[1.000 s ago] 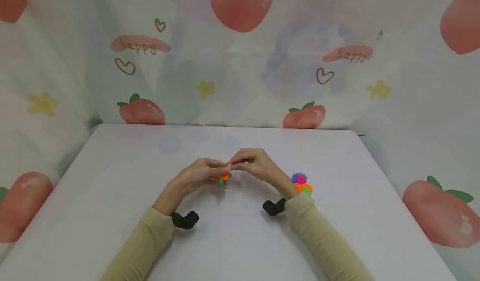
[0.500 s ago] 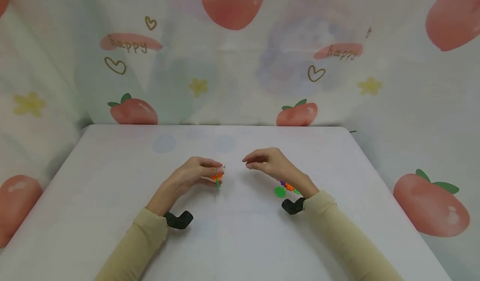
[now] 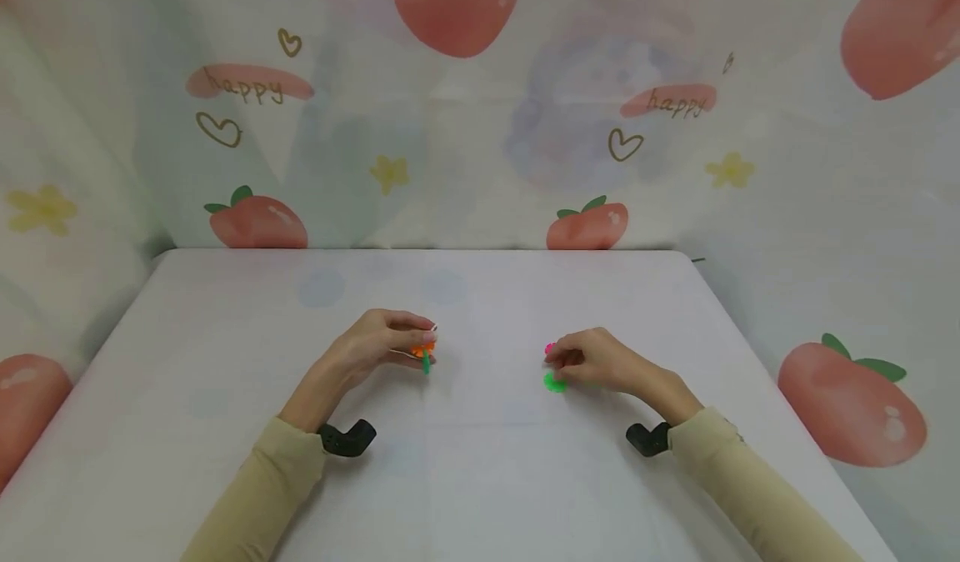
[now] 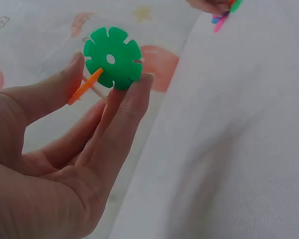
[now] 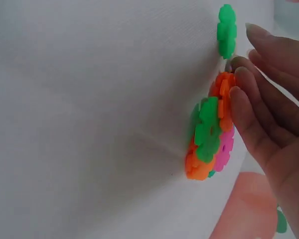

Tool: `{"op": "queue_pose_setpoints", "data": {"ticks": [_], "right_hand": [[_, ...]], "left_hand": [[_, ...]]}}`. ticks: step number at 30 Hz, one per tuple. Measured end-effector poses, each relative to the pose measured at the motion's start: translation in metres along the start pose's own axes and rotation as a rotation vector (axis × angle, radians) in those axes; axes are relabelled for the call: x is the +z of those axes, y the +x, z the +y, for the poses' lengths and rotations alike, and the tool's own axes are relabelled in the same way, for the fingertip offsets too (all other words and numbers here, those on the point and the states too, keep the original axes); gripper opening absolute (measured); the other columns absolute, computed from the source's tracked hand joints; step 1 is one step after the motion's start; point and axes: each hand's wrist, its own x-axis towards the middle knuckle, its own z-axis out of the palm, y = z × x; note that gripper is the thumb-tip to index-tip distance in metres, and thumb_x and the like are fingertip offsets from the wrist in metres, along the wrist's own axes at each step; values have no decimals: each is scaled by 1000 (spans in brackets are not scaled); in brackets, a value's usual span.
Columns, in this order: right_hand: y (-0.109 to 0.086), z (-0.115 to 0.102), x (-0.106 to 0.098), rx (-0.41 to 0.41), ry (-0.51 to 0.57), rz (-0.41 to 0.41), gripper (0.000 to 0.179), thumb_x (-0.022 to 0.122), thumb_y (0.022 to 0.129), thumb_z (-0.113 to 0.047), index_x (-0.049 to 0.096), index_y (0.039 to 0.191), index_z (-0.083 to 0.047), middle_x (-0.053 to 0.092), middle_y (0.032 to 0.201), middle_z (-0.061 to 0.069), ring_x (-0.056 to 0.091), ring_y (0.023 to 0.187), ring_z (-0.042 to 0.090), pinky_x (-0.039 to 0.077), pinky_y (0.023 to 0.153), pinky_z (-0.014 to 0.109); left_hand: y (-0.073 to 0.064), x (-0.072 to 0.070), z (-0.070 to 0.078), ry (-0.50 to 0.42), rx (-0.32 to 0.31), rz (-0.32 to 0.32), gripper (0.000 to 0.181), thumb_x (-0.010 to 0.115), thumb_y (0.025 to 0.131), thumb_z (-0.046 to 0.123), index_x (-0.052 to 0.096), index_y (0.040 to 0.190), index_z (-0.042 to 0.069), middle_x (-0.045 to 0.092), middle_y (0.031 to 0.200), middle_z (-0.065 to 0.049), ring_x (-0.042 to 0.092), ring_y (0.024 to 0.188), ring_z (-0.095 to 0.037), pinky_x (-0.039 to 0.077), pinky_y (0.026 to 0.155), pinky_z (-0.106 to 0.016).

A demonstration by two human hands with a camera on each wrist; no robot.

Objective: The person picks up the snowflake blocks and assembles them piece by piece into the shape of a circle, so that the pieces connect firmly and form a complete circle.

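Observation:
My left hand (image 3: 371, 345) pinches a small joined cluster of plastic snowflake discs above the table. In the left wrist view the cluster has a round notched green disc (image 4: 123, 56), an orange disc (image 4: 83, 89) seen edge-on and a thin white edge partly behind it. At the right, my right hand (image 3: 603, 360) reaches down to a pile of loose discs, its fingers touching an orange disc (image 5: 224, 102). The thumb is apart from the fingers. Close by are a green disc (image 5: 226, 32), another green disc (image 5: 207, 132) and a pink disc (image 5: 225, 149). The hand hides most of the pile in the head view.
A white-covered table (image 3: 465, 479) stretches under both arms. Behind it hangs a printed cloth (image 3: 465, 145) with peaches and hearts. Black wrist cameras sit at each wrist, the left camera (image 3: 348, 439) and the right camera (image 3: 647, 439).
My right hand has left the cluster at my left hand and moved right and down to the loose discs. My left hand keeps its hold on the cluster. The head view has shifted slightly.

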Motion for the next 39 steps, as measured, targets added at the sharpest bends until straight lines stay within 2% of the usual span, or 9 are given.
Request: {"op": "queue_pose_setpoints", "data": {"ticks": [6,9,15,20,26,31,35,39], "right_hand": [[-3,-3,6,6,-52,-12,22,83,86,-12,73,104,-3,66,91,-1,59,83,11,54,76,24],[-1,-7,9,29,-75,-2,23,84,85,-12,70,101,-3,64,91,-1,58,84,13,53,77,26],[3,-10,11,18,-72,20,26,83,85,-8,61,98,-7,62,85,-2,56,80,12,51,74,25],[11,-13,14,-20,-25,63,19,78,89,-7,62,99,-7,65,84,-4,59,79,9,52,75,25],[26,-19,19,-53,56,116,14,75,92,-7,70,105,-10,70,89,-4,63,83,10,54,79,26],[40,-26,22,-19,137,143,14,74,94,-17,75,108,-15,71,91,-5,63,84,12,52,77,25],[49,-35,23,22,220,144,14,72,96,-20,76,108,-16,72,89,2,64,81,18,52,74,26],[58,-47,25,11,291,154,13,69,98,-17,73,108,-10,70,84,11,63,74,20,52,70,27]], "left_hand": [[-2,-5,0,-22,17,-24,48,72,98,17,59,138,-6,63,135,-29,78,88,-21,62,85,-37],[-2,-5,0,-40,11,-28,48,69,100,18,58,139,-8,63,131,-31,78,84,-20,62,85,-36],[-5,-6,2,-77,15,-41,45,60,105,15,55,139,-14,69,119,-25,76,79,-16,62,87,-40],[-5,-9,1,-81,28,-55,43,53,108,13,52,139,-17,72,109,-20,75,81,-16,61,87,-40],[-5,-7,1,-63,40,-63,43,50,109,13,51,141,-16,65,124,-29,74,82,-15,61,88,-39],[-3,-5,-1,-56,59,-72,43,53,108,12,50,143,-12,62,129,-32,75,83,-16,61,89,-40],[-1,-2,-2,-28,70,-89,43,56,106,13,52,142,-10,62,128,-31,75,83,-17,60,92,-38],[2,0,-4,2,80,-107,42,58,106,14,55,139,-11,64,127,-30,75,85,-16,59,95,-35]]}}
